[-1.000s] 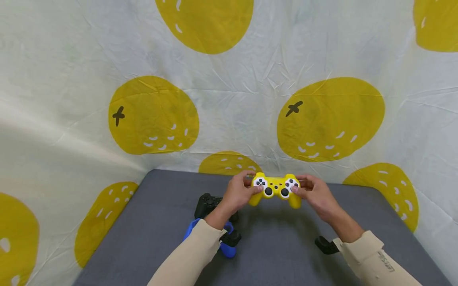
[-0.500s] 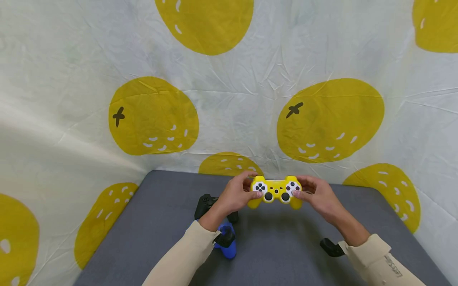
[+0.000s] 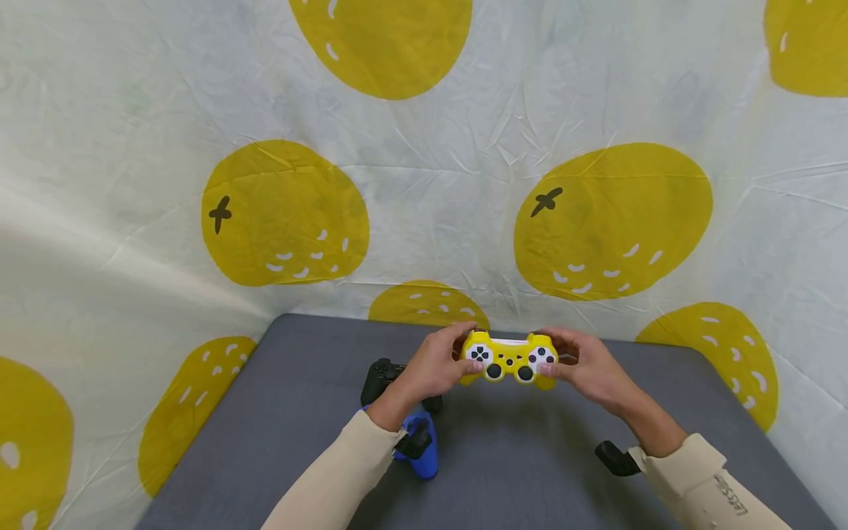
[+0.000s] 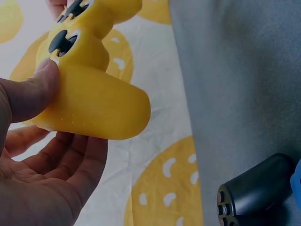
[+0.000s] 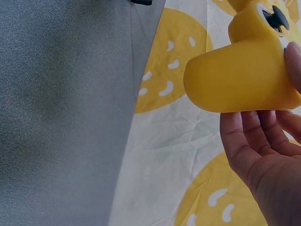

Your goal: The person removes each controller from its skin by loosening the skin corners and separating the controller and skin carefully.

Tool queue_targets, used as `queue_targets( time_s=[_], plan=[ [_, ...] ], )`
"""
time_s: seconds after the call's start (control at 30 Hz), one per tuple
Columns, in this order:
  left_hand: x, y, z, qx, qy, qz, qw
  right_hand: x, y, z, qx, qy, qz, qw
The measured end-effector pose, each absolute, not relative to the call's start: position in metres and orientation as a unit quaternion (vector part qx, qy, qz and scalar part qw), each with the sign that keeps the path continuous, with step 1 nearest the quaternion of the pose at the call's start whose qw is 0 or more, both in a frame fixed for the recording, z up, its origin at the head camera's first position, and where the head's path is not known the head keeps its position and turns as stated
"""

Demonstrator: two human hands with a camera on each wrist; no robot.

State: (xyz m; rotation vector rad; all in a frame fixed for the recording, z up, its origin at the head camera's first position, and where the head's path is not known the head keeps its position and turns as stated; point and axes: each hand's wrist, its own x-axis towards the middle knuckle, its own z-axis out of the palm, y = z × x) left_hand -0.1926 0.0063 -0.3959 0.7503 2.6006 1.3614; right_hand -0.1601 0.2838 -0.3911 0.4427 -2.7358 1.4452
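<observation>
A yellow game controller [image 3: 509,353] with white button areas and black sticks is held up above the grey table, its face towards me. My left hand [image 3: 433,364] grips its left end, thumb on the front by the direction pad and fingers behind. At the other end my right hand [image 3: 589,368] holds it the same way, thumb beside the round buttons. In the left wrist view the left thumb presses near a stick of the yellow grip [image 4: 99,101], fingers underneath. The right wrist view shows fingers under the right grip [image 5: 235,77].
On the table [image 3: 285,434], partly behind my left forearm, lie a black game controller [image 3: 379,377] and a blue game controller [image 3: 424,445]. A white cloth [image 3: 437,221] printed with yellow fruit hangs behind and beside the table. Black wrist cameras sit at both cuffs.
Both hands have lowered the yellow controller slightly, and its top edge has tipped towards me. The left forearm has shifted a little left, the right one a little right. Both hands keep their grip.
</observation>
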Motion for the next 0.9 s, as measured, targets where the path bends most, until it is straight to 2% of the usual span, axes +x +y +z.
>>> queue_targets(
  time_s=[0.67, 0.9],
  plan=[
    [-0.19, 0.005, -0.401, 0.299, 0.861, 0.411, -0.025, -0.159, 0.283, -0.388, 0.164, -0.883, 0.44, 0.025],
    [-0.19, 0.005, -0.407, 0.341, 0.852, 0.385, -0.099, -0.157, 0.282, -0.385, 0.174, -0.895, 0.407, 0.051]
  ],
)
